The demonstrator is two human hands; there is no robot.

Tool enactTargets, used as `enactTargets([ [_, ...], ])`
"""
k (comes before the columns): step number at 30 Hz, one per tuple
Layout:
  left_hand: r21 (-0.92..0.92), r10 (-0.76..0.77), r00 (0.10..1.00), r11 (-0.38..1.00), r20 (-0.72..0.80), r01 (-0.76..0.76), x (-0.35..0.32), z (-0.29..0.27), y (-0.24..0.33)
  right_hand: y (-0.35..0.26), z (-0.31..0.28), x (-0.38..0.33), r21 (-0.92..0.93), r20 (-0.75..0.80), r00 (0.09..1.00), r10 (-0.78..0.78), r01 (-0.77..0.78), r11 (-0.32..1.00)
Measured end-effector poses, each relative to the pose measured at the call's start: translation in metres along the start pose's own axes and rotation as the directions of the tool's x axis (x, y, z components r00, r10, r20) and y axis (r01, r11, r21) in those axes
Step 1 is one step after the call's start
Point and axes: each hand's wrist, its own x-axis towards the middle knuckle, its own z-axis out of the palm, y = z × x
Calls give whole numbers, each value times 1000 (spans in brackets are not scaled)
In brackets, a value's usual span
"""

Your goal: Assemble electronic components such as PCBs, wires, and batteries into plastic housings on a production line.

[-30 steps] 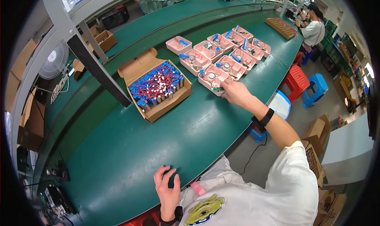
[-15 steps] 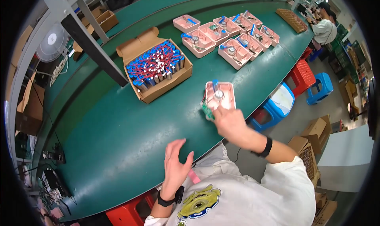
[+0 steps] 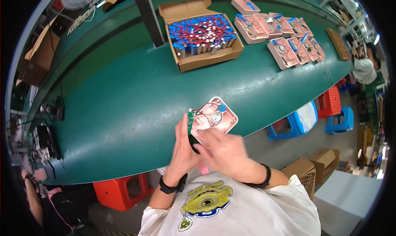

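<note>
"One long green desk (image 3: 123,112) takes up most of the view. What stands by it?"

"Two stools along the near edge: a red stool (image 3: 121,192) at lower left, and a blue stool (image 3: 295,122) farther right."

"And on top?"

"Toward the far side, a cardboard box (image 3: 210,59) with its flap folded back, packed with blue-topped batteries (image 3: 202,31). To its right sits a group of pink trays (image 3: 278,56), most of them side by side."

"Where is the tray being handled?"

"The near pink tray (image 3: 227,118) is close to the desk's near edge, well apart from that group, turned cornerwise. I cannot tell whether it rests on the desk or is lifted."

"How is each hand placed?"

"The left hand (image 3: 183,147) has its fingers raised at the tray's left side. The right hand (image 3: 225,149), blurred, bends over the near corner. I cannot tell if either pinches anything."

"Smaller parts?"

"A green board (image 3: 190,121) stands by the left fingertips, a round metal piece (image 3: 216,118) sits inside the tray, and a blue piece (image 3: 222,108) lies just beyond it."
</note>
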Motion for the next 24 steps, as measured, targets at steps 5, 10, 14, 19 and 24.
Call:
enactTargets([
  [5,-85,-69,978,993,199,87,5,-47,-3,55,-43,38,85,-21,999,26,-24,996],
  [10,-51,-43,941,997,337,64,17,-85,-16,75,-21,39,180,165,959,-231,201,963],
  [14,-18,-54,955,998,291,62,17,-89,-15,74,-2,38,185,127,951,-281,256,949],
  [19,11,-97,974,995,203,96,15,-83,0,70,-4,45,301,241,963,-124,48,952],
  [24,41,-101,995,994,23,100,6,-67,7,66,6,79,259,157,976,-151,107,960],
])
